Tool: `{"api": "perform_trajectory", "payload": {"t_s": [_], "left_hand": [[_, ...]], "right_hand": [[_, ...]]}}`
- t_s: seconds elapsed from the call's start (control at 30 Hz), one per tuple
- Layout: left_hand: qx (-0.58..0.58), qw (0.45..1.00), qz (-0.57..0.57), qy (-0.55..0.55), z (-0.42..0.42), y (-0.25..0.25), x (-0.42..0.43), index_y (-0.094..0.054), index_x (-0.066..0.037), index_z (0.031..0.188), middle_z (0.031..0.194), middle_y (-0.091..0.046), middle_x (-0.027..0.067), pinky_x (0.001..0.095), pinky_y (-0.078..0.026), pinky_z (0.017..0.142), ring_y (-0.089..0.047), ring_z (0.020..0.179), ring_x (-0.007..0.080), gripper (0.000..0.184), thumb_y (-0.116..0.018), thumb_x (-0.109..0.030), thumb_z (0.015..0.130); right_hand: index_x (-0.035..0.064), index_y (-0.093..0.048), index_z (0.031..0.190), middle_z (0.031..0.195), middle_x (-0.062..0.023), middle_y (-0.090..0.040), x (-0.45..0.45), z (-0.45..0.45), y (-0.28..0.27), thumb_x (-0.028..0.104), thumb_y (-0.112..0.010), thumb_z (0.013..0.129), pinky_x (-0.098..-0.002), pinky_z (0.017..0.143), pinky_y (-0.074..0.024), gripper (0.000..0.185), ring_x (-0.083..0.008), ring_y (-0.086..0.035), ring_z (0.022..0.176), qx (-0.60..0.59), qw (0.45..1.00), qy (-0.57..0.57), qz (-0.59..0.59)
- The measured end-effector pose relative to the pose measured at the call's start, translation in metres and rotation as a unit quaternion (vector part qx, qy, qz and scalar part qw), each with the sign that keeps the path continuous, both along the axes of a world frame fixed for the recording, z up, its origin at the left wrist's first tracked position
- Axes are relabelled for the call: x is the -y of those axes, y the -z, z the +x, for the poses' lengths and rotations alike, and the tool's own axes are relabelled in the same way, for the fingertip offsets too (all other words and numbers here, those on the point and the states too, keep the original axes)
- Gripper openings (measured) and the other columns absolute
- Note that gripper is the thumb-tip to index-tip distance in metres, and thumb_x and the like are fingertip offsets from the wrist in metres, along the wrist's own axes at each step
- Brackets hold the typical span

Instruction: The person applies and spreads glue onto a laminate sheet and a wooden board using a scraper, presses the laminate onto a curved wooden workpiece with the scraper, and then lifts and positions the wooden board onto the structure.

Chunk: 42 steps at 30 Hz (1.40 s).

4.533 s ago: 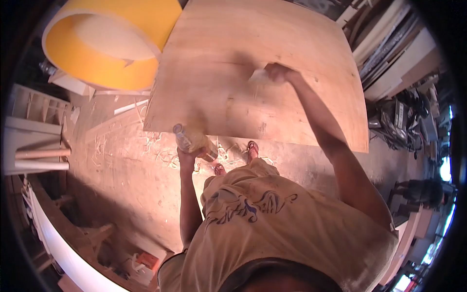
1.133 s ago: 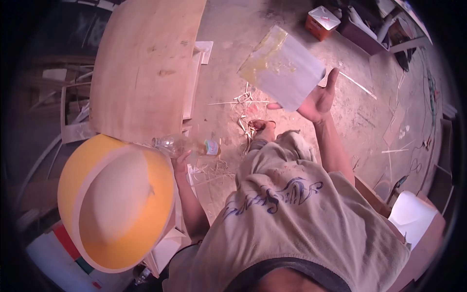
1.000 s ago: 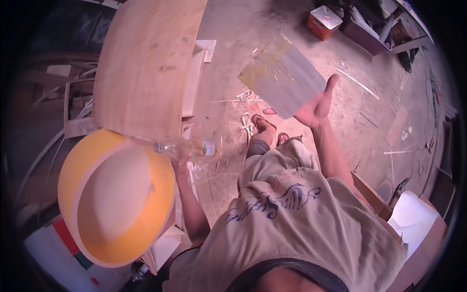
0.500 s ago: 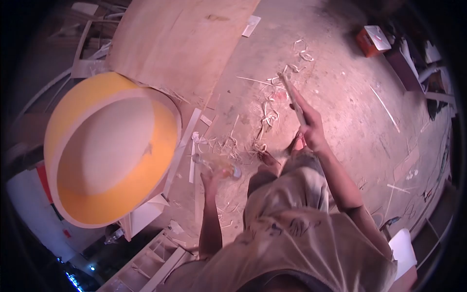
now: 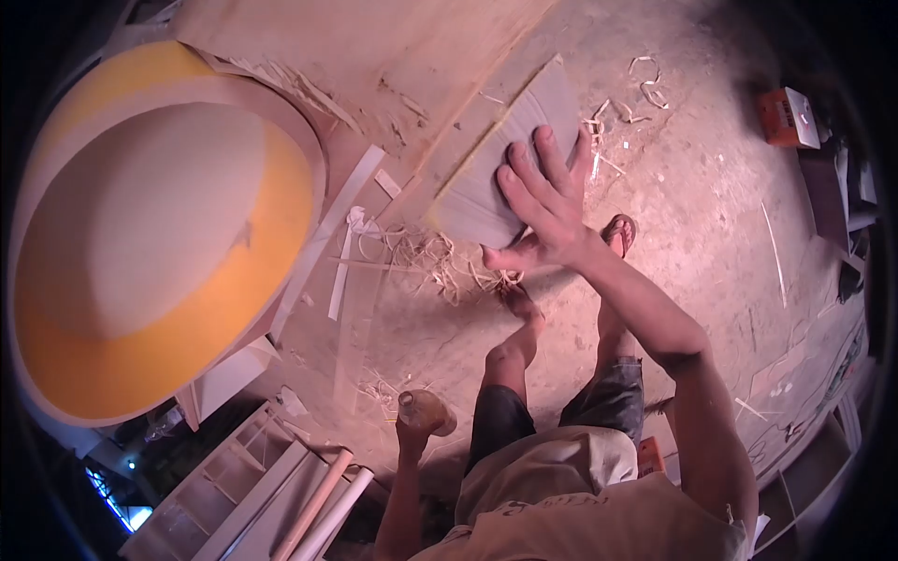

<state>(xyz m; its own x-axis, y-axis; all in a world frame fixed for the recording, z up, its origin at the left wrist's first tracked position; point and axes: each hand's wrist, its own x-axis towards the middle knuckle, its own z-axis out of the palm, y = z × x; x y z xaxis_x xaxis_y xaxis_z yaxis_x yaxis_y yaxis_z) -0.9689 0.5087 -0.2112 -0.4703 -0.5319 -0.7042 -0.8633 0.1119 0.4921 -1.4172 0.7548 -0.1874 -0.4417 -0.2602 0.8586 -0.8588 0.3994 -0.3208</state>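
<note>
My right hand (image 5: 552, 210) has its fingers spread over the face of a grey rectangular sheet (image 5: 500, 150) with a yellowish smear along one edge, and the sheet rests against the fingers and thumb. Lower down, my left hand (image 5: 412, 439) is wrapped round a clear bottle (image 5: 427, 412) with yellowish-brown contents, its mouth tilted up and leftward. Beyond the sheet lies the edge of a large plywood panel (image 5: 374, 47).
A big yellow ring-shaped form (image 5: 281, 215) stands at the left. Curly wood shavings (image 5: 449, 266) and thin strips litter the floor. An orange box (image 5: 788, 118) is at the far right, a slatted wooden frame (image 5: 220, 486) at the lower left.
The view has swung towards the floor and shavings. My right hand has turned the sheet from edge-on to broad side. My left hand has moved the bottle lower, away from the panel.
</note>
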Motion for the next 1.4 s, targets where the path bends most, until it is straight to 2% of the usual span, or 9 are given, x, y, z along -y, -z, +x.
{"api": "perform_trajectory", "payload": {"t_s": [0.17,0.27,0.53,0.63,0.73,0.93,1.17,1.27,1.4], "left_hand": [[0.055,0.998,0.030,0.014,0.018,0.003,0.005,-0.059,0.000,0.114,0.107,-0.066,0.0104,0.0357,-0.053,0.084,-0.064,0.096,0.0209,0.068,-0.091,-0.015,0.056],[0.050,0.998,0.026,0.028,0.017,0.012,0.004,-0.060,0.000,0.112,0.105,-0.067,0.0103,0.0355,-0.053,0.083,-0.065,0.094,0.0206,0.065,-0.091,-0.017,0.057],[-0.032,0.998,0.035,0.032,-0.012,0.012,-0.009,-0.061,-0.001,0.109,0.103,-0.067,0.0089,0.0341,-0.053,0.081,-0.065,0.092,0.0187,0.058,-0.089,-0.015,0.061],[0.020,0.997,0.070,0.032,-0.033,-0.001,-0.017,-0.055,-0.002,0.116,0.108,-0.062,0.0099,0.0358,-0.051,0.086,-0.061,0.098,0.0227,0.064,-0.087,-0.009,0.061],[-0.029,0.996,0.084,0.006,-0.024,0.006,-0.012,-0.061,-0.002,0.108,0.102,-0.067,0.0080,0.0331,-0.053,0.080,-0.065,0.091,0.0181,0.055,-0.088,-0.011,0.061],[0.046,0.997,0.004,0.060,-0.007,0.014,-0.011,-0.058,-0.002,0.113,0.104,-0.066,0.0090,0.0354,-0.053,0.084,-0.065,0.093,0.0206,0.065,-0.089,-0.014,0.058],[0.059,0.993,0.040,0.090,0.004,0.024,-0.008,-0.057,-0.002,0.116,0.108,-0.066,0.0112,0.0363,-0.053,0.086,-0.065,0.098,0.0212,0.072,-0.090,-0.018,0.056],[0.078,0.992,0.038,0.094,-0.002,0.021,-0.009,-0.057,-0.002,0.116,0.109,-0.066,0.0113,0.0360,-0.053,0.086,-0.065,0.099,0.0209,0.070,-0.090,-0.019,0.057],[0.043,0.993,0.048,0.095,0.001,0.030,-0.008,-0.057,-0.002,0.115,0.107,-0.066,0.0115,0.0359,-0.053,0.085,-0.065,0.099,0.0216,0.068,-0.089,-0.019,0.057]], "right_hand": [[-0.0006,-0.056,0.126,0.129,-0.0193,-0.057,0.016,-0.011,0.012,0.056,-0.060,0.077,-0.0692,0.101,-0.0150,0.075,-0.0408,-0.041,0.132,0.008,1.000,0.002,0.015],[0.0116,-0.060,0.125,0.130,-0.0050,-0.059,0.016,-0.009,0.010,0.055,-0.055,0.079,-0.0653,0.099,-0.0174,0.063,-0.0311,-0.047,0.128,0.054,0.998,0.005,-0.013],[0.0138,-0.063,0.122,0.126,-0.0030,-0.062,-0.012,0.007,-0.020,0.053,-0.051,0.079,-0.0633,0.101,-0.0165,0.059,-0.0305,-0.051,0.125,0.089,0.994,0.025,0.051],[0.0154,-0.063,0.123,0.127,-0.0016,-0.062,-0.009,-0.005,-0.016,0.053,-0.050,0.080,-0.0627,0.102,-0.0154,0.058,-0.0297,-0.050,0.125,0.088,0.994,0.004,0.059],[0.0163,-0.063,0.123,0.127,-0.0007,-0.061,-0.013,-0.005,-0.021,0.053,-0.048,0.082,-0.0614,0.102,-0.0153,0.057,-0.0285,-0.050,0.126,0.101,0.993,-0.004,0.065],[0.0174,-0.066,0.120,0.125,0.0002,-0.063,-0.028,0.005,-0.035,0.052,-0.048,0.083,-0.0616,0.102,-0.0156,0.054,-0.0279,-0.052,0.124,0.132,0.988,-0.006,0.084],[0.0185,-0.067,0.117,0.120,0.0027,-0.065,-0.024,0.002,-0.038,0.049,-0.047,0.086,-0.0640,0.102,-0.0154,0.049,-0.0269,-0.053,0.123,0.100,0.990,-0.014,0.097],[0.0194,-0.068,0.116,0.119,0.0035,-0.066,-0.023,0.000,-0.039,0.049,-0.047,0.086,-0.0649,0.101,-0.0154,0.047,-0.0255,-0.054,0.123,0.110,0.989,-0.018,0.099],[0.0141,-0.071,0.110,0.116,-0.0039,-0.067,-0.027,0.003,-0.046,0.048,-0.059,0.074,-0.0656,0.099,-0.0221,0.051,-0.0338,-0.056,0.120,0.119,0.985,-0.029,0.125]]}}
